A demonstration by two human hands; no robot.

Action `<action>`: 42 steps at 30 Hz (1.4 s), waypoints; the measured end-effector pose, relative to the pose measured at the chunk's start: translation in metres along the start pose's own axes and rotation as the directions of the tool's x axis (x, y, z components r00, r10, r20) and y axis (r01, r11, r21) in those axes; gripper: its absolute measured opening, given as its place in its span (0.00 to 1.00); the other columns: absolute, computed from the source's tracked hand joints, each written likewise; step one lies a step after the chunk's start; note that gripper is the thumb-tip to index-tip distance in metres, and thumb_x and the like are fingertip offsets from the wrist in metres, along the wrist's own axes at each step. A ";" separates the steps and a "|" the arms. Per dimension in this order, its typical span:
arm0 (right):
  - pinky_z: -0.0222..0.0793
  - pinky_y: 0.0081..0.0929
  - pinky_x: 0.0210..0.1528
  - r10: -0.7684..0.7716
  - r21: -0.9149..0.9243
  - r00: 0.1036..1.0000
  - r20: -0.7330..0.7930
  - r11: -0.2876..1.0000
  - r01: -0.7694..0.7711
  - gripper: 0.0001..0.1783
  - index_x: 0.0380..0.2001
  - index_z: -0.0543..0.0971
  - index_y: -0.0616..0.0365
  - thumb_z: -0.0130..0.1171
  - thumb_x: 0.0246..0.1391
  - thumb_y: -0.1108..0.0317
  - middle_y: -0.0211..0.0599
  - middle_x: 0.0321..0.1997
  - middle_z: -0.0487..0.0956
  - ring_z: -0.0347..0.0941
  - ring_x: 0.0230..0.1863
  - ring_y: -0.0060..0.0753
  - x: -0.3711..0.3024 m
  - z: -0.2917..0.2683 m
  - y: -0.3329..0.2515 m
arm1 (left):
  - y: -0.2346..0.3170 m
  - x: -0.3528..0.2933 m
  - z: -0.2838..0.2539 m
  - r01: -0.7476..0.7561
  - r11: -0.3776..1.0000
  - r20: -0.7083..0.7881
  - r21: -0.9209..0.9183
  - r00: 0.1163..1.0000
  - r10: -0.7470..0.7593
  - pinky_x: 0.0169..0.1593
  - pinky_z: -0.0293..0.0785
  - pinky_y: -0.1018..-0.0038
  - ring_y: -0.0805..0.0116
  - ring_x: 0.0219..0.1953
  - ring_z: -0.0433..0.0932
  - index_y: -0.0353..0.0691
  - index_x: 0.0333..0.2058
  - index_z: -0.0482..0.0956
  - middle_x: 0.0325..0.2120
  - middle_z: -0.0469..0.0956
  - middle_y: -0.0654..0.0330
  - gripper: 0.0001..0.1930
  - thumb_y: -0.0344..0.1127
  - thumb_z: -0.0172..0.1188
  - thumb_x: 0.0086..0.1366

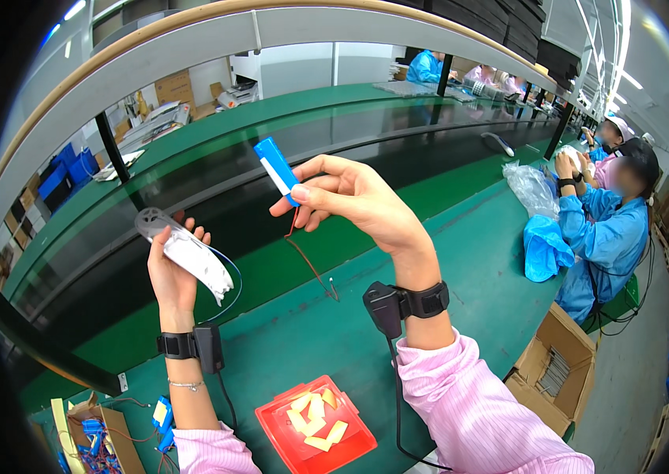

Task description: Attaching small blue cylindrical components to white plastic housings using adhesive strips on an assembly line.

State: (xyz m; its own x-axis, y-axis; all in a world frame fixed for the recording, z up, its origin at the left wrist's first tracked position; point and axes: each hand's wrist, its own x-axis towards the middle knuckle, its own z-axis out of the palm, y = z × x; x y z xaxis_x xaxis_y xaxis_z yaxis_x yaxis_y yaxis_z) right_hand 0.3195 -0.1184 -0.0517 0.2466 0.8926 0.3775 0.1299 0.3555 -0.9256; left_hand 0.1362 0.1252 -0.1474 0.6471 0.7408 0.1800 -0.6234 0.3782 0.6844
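Note:
My right hand point(362, 197) is raised over the bench and pinches a slim blue battery pack point(273, 167) with a white strip between thumb and fingers. Its thin dark-red lead point(303, 254) hangs down to a small plug at the end. Further left, my left hand point(172, 272) is closed round a white curved plastic housing point(202, 262) with a clear, rounded end piece. A thin blue wire point(237, 276) loops out beside the housing. The two held things are apart. Both wrists wear black straps with small cabled boxes.
A red tray point(281, 444) with several yellow pieces point(316, 405) sits between my forearms. At lower left, a carton point(119, 436) holds blue battery packs. A dark conveyor point(366, 130) runs beyond the green bench. At right are plastic bags point(530, 189), an open carton point(583, 359) and a co-worker point(607, 229).

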 end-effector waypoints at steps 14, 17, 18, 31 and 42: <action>0.72 0.28 0.47 0.028 0.149 0.992 0.122 0.988 -0.046 0.17 0.45 0.74 0.67 0.61 0.59 0.65 0.42 0.42 0.81 0.76 0.44 0.26 0.013 0.076 0.050 | -0.018 -0.034 0.060 -0.193 0.961 0.110 0.200 0.979 0.174 0.42 0.76 0.73 0.72 0.40 0.78 0.39 0.60 0.67 0.40 0.77 0.60 0.24 0.37 0.58 0.67; 0.71 0.29 0.49 0.025 0.147 0.989 0.147 0.988 -0.047 0.17 0.45 0.74 0.66 0.61 0.59 0.64 0.43 0.43 0.80 0.75 0.46 0.28 0.018 0.088 0.053 | -0.007 -0.036 0.054 -0.200 0.962 0.097 0.186 0.978 0.185 0.43 0.76 0.74 0.73 0.40 0.77 0.38 0.59 0.68 0.40 0.77 0.61 0.24 0.37 0.60 0.66; 0.71 0.30 0.49 0.037 0.144 0.988 0.150 0.988 -0.059 0.17 0.45 0.74 0.66 0.61 0.59 0.64 0.43 0.44 0.80 0.75 0.46 0.28 0.018 0.088 0.053 | -0.007 -0.037 0.054 -0.217 0.957 0.097 0.193 0.975 0.201 0.44 0.75 0.74 0.73 0.41 0.77 0.38 0.58 0.69 0.41 0.77 0.61 0.23 0.36 0.59 0.66; 0.70 0.33 0.56 0.003 0.029 0.998 0.058 1.000 -0.005 0.18 0.46 0.76 0.65 0.63 0.58 0.63 0.46 0.61 0.70 0.70 0.55 0.30 0.018 0.093 0.049 | 0.003 -0.036 0.057 -0.155 0.981 0.036 0.119 0.988 0.152 0.49 0.73 0.69 0.66 0.45 0.76 0.34 0.56 0.68 0.43 0.77 0.52 0.24 0.50 0.45 0.73; 0.74 0.30 0.48 0.033 -0.133 0.999 -0.004 0.991 -0.033 0.17 0.44 0.76 0.66 0.64 0.56 0.65 0.43 0.53 0.74 0.73 0.48 0.28 0.015 0.090 0.048 | -0.002 -0.038 0.065 -0.254 0.962 0.040 0.101 0.967 0.251 0.49 0.73 0.68 0.64 0.45 0.76 0.34 0.58 0.65 0.48 0.75 0.53 0.28 0.54 0.40 0.74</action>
State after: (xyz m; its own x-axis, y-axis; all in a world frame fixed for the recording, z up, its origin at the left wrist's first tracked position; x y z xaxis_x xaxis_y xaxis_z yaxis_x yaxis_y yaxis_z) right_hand 0.2431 -0.0629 -0.0929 0.2550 0.9025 0.3470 0.2486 0.2856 -0.9255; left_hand 0.1413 0.0601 -0.1091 0.4866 0.7892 0.3746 -0.7197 0.1192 0.6840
